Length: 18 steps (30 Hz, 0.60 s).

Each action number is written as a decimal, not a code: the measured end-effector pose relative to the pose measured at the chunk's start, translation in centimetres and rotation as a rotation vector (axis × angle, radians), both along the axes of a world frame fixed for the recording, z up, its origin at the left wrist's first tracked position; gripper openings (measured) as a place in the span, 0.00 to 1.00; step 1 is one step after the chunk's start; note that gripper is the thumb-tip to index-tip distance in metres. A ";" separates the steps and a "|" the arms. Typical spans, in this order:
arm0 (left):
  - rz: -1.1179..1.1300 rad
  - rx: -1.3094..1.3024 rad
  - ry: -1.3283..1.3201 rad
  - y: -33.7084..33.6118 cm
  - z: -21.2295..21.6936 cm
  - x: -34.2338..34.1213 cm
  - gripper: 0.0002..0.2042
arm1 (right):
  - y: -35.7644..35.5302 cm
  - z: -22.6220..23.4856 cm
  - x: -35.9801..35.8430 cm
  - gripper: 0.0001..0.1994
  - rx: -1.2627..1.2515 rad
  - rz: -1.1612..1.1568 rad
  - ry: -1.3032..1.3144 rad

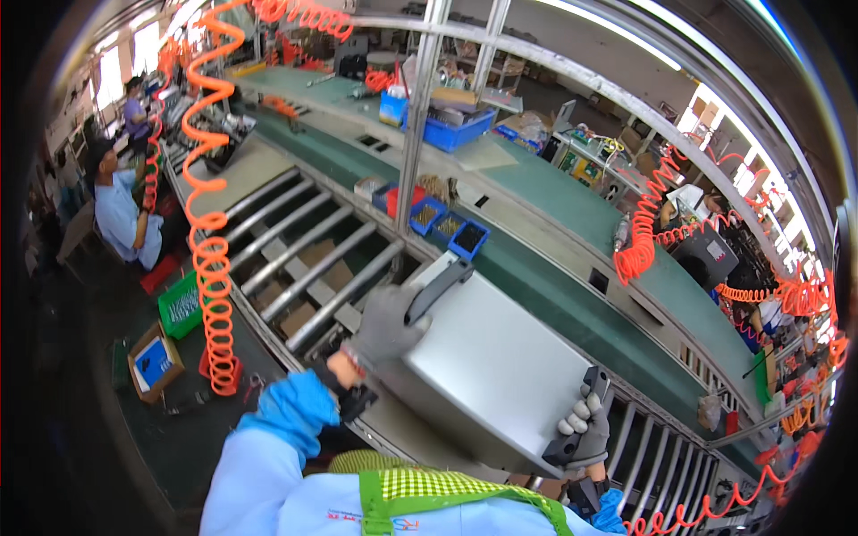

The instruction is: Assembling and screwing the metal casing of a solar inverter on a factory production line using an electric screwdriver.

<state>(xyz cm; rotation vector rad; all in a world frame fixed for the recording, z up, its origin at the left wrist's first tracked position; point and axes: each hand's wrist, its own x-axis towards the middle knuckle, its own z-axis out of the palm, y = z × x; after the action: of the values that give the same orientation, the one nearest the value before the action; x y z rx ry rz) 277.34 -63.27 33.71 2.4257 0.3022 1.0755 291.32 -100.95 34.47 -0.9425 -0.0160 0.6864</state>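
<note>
A large silver-grey metal case lies tilted in front of me, with a black handle at each end. My left hand, in a grey glove, grips the left black handle; part of its fingers is hidden. At the other end, my right hand, gloved too, has its fingers wrapped round the right black handle. Beneath the case runs a roller conveyor, its rollers showing on both sides.
Small blue bins of screws stand just beyond the case. An upright metal post rises beside them. An orange coiled hose hangs at the left. A green bench stretches behind. A co-worker sits far left.
</note>
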 end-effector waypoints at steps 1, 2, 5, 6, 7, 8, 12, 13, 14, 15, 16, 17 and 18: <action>0.011 0.078 -0.032 0.7 -0.3 1.2 0.22 | -0.5 -0.2 0.2 0.11 -0.024 0.018 0.004; -0.099 -0.017 0.037 1.1 0.5 1.4 0.26 | -0.4 -0.5 0.5 0.11 -0.009 -0.045 0.010; -0.083 -0.055 0.064 1.8 0.5 0.7 0.27 | 0.7 -0.7 -0.1 0.10 0.120 -0.065 0.096; -0.082 -0.073 0.040 1.4 0.8 0.8 0.26 | 0.4 -0.5 0.2 0.09 0.210 -0.034 0.142; -0.057 -0.088 -0.019 1.0 -0.5 1.8 0.25 | -0.4 -0.7 0.9 0.09 0.176 -0.025 0.138; -0.052 -0.107 0.032 0.2 0.1 2.0 0.24 | -1.3 -1.2 1.5 0.10 0.153 -0.030 0.136; 0.120 -0.095 0.069 -0.9 -1.6 2.5 0.24 | -1.7 -0.8 1.4 0.11 0.254 0.102 0.041; 0.164 -0.114 0.126 -1.4 -1.6 2.3 0.24 | -1.3 -0.9 1.4 0.11 0.209 0.089 0.051; 0.174 -0.117 0.120 -1.4 -1.7 1.8 0.24 | -0.9 -0.9 1.3 0.10 0.163 0.072 0.060; 0.205 -0.111 0.147 -1.0 -1.8 1.2 0.24 | -0.6 -1.0 1.4 0.10 0.182 0.127 0.107; 0.231 -0.111 0.176 -0.8 -2.0 0.9 0.24 | -0.3 -0.6 0.8 0.10 0.152 0.096 0.068; 0.212 -0.126 0.155 -1.2 -2.0 0.8 0.25 | -0.8 -0.8 1.0 0.10 0.167 0.095 0.047; 0.211 -0.133 0.160 -1.4 -2.0 1.1 0.25 | -1.3 -0.9 1.2 0.10 0.181 0.096 0.027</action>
<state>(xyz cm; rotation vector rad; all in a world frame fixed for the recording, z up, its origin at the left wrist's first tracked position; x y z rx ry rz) 278.43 -64.66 31.74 2.4032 0.6734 0.9153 292.50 -102.28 33.54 -0.7621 -0.0980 0.7731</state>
